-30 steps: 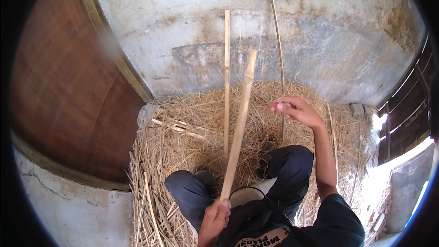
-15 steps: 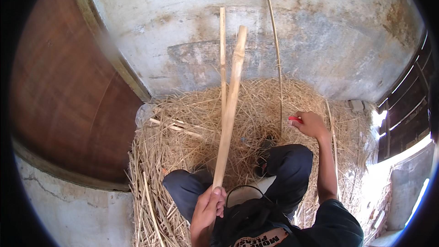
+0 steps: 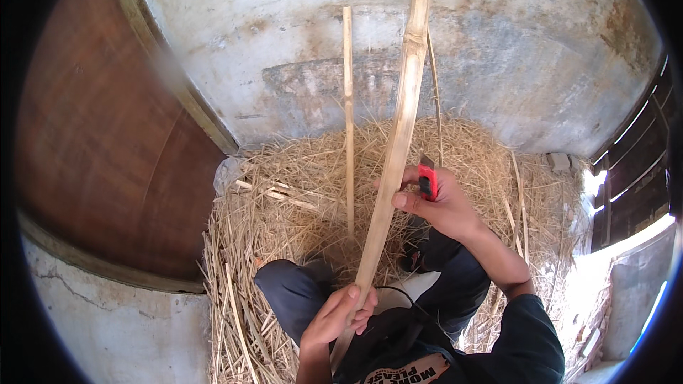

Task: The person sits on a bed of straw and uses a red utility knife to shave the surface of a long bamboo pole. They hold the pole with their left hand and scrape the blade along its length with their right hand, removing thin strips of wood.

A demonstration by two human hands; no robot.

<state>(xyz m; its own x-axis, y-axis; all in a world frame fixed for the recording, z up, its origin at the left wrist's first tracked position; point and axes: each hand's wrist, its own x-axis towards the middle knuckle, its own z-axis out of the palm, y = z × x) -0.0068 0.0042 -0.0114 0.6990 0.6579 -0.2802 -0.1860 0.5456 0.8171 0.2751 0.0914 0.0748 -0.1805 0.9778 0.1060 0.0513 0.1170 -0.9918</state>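
A long, pale split-bamboo strip (image 3: 400,142) slants up in front of me, its far end against the view of the wall. Low on the strip, my left hand (image 3: 336,318) is closed around it. My right hand (image 3: 451,206) holds a red and black utility knife (image 3: 427,180) with a short blade showing at its tip. The thumb of that hand presses on the strip's right side about midway up, and its other fingers are partly hidden behind the bamboo.
Loose shavings and straw-like strips (image 3: 277,163) cover the ground around my legs. A thin upright bamboo stick (image 3: 348,99) and a longer thin one (image 3: 435,92) lean toward the stained wall (image 3: 526,64). On the left is a brown panel (image 3: 107,128); slatted boards (image 3: 633,163) stand at right.
The bamboo strip has swung up and to the right in my left hand. My right hand has moved left with the utility knife and now touches the strip.
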